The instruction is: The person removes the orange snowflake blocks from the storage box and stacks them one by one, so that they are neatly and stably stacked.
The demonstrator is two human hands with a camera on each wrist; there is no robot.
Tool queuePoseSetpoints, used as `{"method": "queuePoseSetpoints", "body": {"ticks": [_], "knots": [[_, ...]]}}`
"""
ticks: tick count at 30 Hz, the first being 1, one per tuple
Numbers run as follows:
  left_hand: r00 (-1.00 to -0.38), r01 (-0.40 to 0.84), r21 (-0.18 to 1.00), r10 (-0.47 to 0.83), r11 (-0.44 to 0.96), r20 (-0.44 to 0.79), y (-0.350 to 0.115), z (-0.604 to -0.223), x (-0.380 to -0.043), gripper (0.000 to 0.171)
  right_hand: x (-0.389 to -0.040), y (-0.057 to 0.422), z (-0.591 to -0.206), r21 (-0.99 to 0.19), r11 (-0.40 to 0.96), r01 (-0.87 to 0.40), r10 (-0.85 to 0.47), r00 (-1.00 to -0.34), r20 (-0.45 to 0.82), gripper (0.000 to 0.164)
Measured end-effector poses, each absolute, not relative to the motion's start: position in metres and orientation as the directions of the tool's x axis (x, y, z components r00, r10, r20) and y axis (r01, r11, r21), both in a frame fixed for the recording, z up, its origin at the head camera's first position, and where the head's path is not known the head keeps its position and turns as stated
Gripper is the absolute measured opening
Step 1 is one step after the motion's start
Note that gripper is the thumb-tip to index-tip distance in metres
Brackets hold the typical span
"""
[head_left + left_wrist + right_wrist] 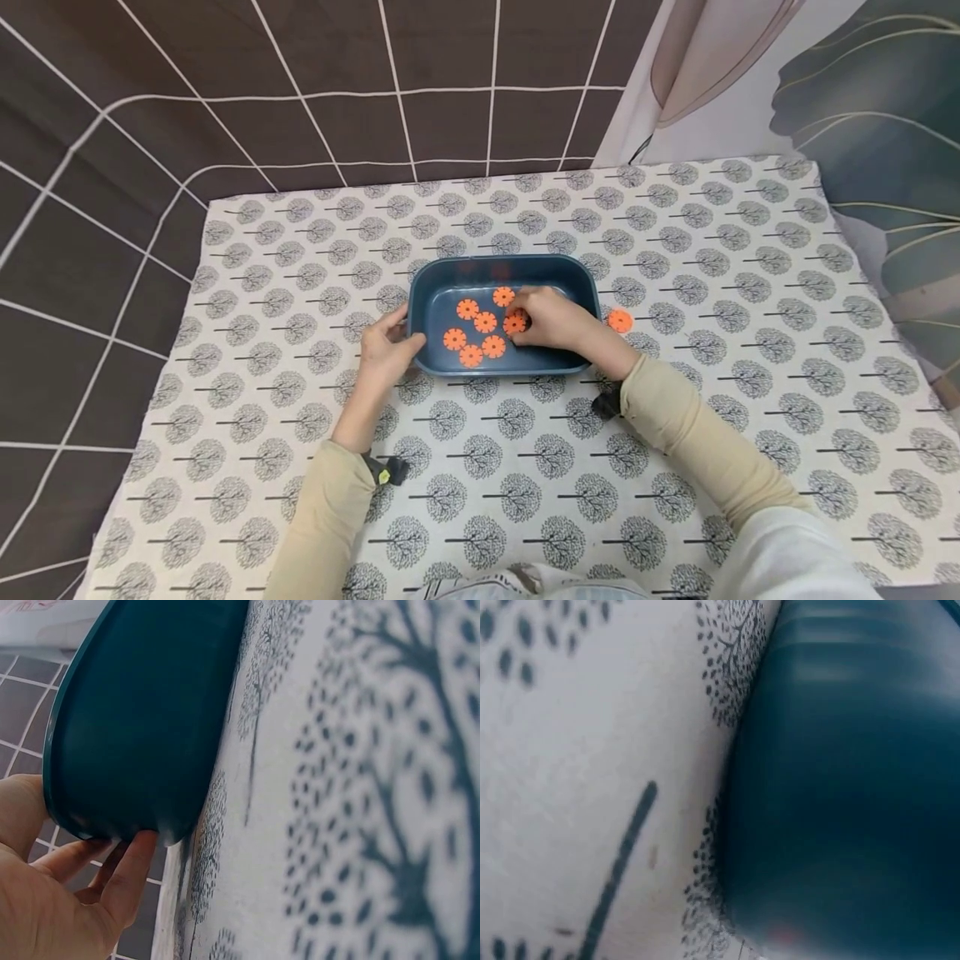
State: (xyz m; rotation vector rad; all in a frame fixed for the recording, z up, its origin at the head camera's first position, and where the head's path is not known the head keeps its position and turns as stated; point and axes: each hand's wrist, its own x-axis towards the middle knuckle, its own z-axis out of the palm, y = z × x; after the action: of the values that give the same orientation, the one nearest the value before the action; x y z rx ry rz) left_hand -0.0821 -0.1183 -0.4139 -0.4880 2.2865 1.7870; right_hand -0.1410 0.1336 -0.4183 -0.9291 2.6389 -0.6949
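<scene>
A dark teal plastic basin (442,362) with rounded corners sits on the patterned cloth. Its floor bears several orange notched discs (485,322), flat and spread apart, each with small slots round its edge. At the basin's left end, my left hand (384,346) grips the wall, thumb over the rim and fingers (133,877) against the outside. My right hand (553,318) reaches inside over the right half and pinches one orange disc (513,323) between thumb and fingertips. In the right wrist view, the basin's outer wall (840,772) blocks sight of that hand.
Just outside the basin's right end lies another orange disc (620,320) on the cloth. A white tablecloth with grey tree prints (483,500) covers the table. Dark tiled-pattern covering (442,125) stands behind and at left; a curtain (885,167) hangs at right.
</scene>
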Motion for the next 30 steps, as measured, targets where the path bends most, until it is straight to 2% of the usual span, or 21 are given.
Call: {"method": "queuePoseSetpoints", "body": {"ticks": [10,18,25,30], "knots": [[-0.932,-0.36,0.901,-0.133,0.242,-0.337,-0.117,-0.415,-0.082,0.062,-0.141,0.152,-0.396,-0.533,0.679,-0.505,-0.58,-0.814,0.032,0.039],[-0.928,-0.369,0.894,-0.142,0.254,-0.343,-0.118,-0.416,-0.083,0.061,-0.136,0.181,-0.384,-0.515,0.683,-0.517,-0.542,-0.832,0.118,0.035],[-0.931,-0.364,0.896,-0.136,0.255,-0.339,-0.118,-0.414,-0.082,0.062,-0.124,0.21,-0.381,-0.511,0.647,-0.566,-0.498,-0.821,0.279,0.033],[-0.933,-0.357,0.893,-0.136,0.272,-0.332,-0.118,-0.414,-0.082,0.062,-0.119,0.232,-0.381,-0.497,0.688,-0.528,-0.413,-0.849,0.33,0.034]]}}
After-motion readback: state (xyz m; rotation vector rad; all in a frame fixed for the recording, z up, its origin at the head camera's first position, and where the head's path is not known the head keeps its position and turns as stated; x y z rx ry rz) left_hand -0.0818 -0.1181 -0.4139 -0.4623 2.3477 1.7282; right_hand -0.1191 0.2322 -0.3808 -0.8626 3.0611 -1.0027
